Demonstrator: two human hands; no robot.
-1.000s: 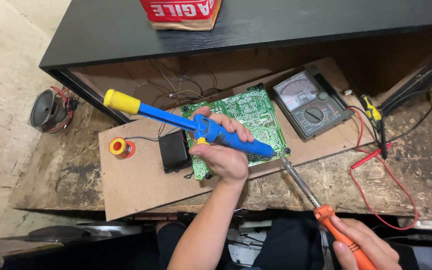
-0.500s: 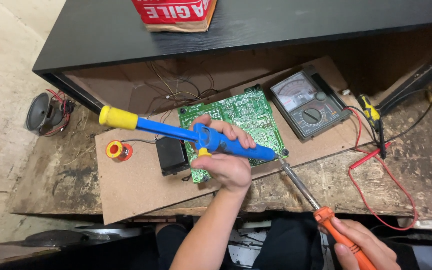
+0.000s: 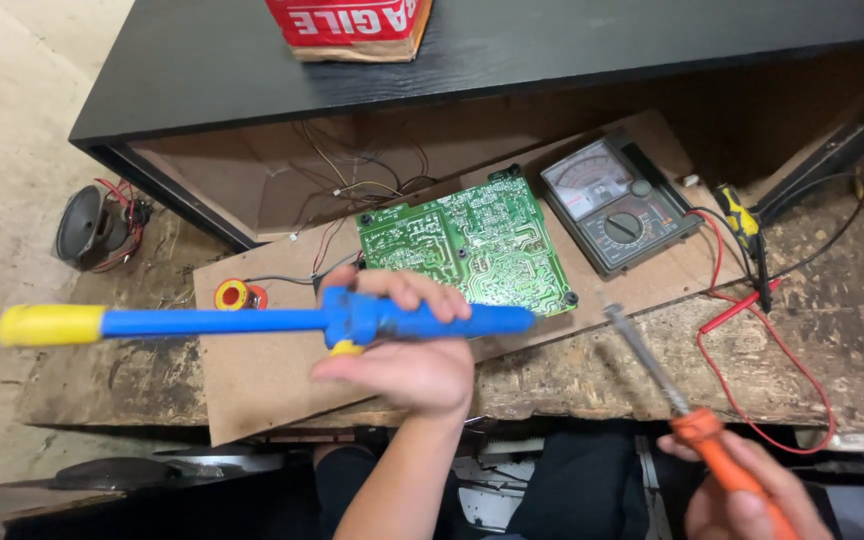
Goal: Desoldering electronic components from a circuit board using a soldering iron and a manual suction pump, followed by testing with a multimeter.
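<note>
my left hand (image 3: 407, 350) is wrapped tight around a long blue tool with a yellow end (image 3: 252, 322). i hold it flat, just above the near edge of the green circuit board (image 3: 472, 245). the board lies on a brown sheet (image 3: 272, 375) on the old wooden bench (image 3: 572, 375). my right hand (image 3: 742, 495) grips the orange handle of a soldering iron (image 3: 692, 415), and its metal tip sits just right of the board. a grey meter with a dial (image 3: 617, 205) lies beside the board.
</note>
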